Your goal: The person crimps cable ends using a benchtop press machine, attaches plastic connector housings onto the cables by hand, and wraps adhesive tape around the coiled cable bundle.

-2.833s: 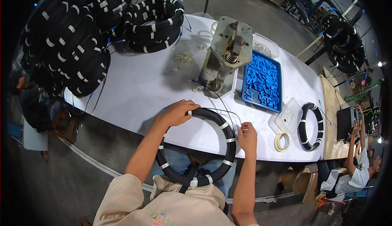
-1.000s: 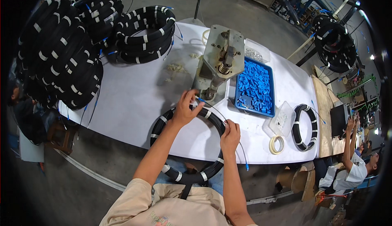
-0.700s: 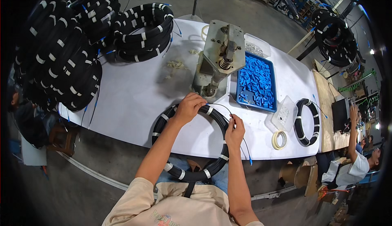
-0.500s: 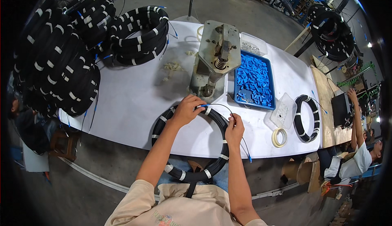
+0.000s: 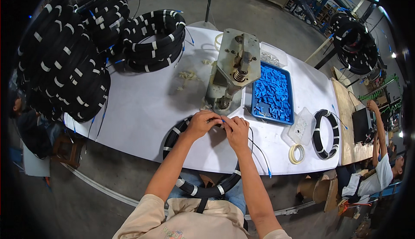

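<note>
Left hand & right hand meet, fingers pinched on 1 blue cable tip, prob. since it's small & needs steadying from 2 sides; the coil sits under the wrists, partly on the table, partly over the lap, likely for easy reach; it's black, round, bound w/ white bands; the 2nd tip dangles at right.

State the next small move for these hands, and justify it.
Probably steady the blue tip with the left hand and press it gently with the right hand, since both hands meet right at it, just on the near side of the press.
</note>
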{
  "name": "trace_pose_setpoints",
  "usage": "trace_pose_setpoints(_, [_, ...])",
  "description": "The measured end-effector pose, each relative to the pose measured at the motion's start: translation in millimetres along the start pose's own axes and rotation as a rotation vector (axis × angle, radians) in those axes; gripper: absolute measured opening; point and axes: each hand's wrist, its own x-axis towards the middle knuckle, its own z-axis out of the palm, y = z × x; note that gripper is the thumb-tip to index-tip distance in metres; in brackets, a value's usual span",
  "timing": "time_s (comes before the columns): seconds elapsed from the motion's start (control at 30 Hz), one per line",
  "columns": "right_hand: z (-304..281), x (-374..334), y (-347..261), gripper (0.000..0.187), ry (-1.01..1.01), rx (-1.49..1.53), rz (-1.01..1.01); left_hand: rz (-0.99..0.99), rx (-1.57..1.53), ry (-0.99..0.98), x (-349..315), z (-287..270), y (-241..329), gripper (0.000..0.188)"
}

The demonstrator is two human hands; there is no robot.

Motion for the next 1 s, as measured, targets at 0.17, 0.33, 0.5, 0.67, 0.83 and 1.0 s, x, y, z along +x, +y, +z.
trace_pose_setpoints(0.17, [4.5,2.9,7.4,0.013,-0.028,0.022,0.034,0.122,0.345,-0.079,6.3,3.8,6.8,0.021])
trace_pose_setpoints(0.33, [-0.6,18.3,16.5,0.012,-0.132,0.259,0.128,0.125,0.353,-0.184,23.4,6.3,-4.3,0.027])
trace_pose_setpoints(0.5, [13.4,27.4,22.1,0.011,-0.033,0.413,0.098,0.007,0.055,-0.126,30.2,7.7,-1.0,0.026])
trace_pose_setpoints(0.67, [15.5,26.8,14.9,0.010,-0.019,0.346,0.148,-0.064,0.078,-0.126,32.2,5.7,-2.8,0.027])
trace_pose_setpoints(0.83, [16.3,22.8,18.7,0.011,0.007,0.249,0.063,-0.187,0.126,-0.226,33.2,3.9,-1.8,0.030])
trace_pose_setpoints(1.0, [18.3,20.5,17.2,0.011,0.064,0.290,0.086,-0.249,0.123,-0.264,34.5,2.5,-3.1,0.033])
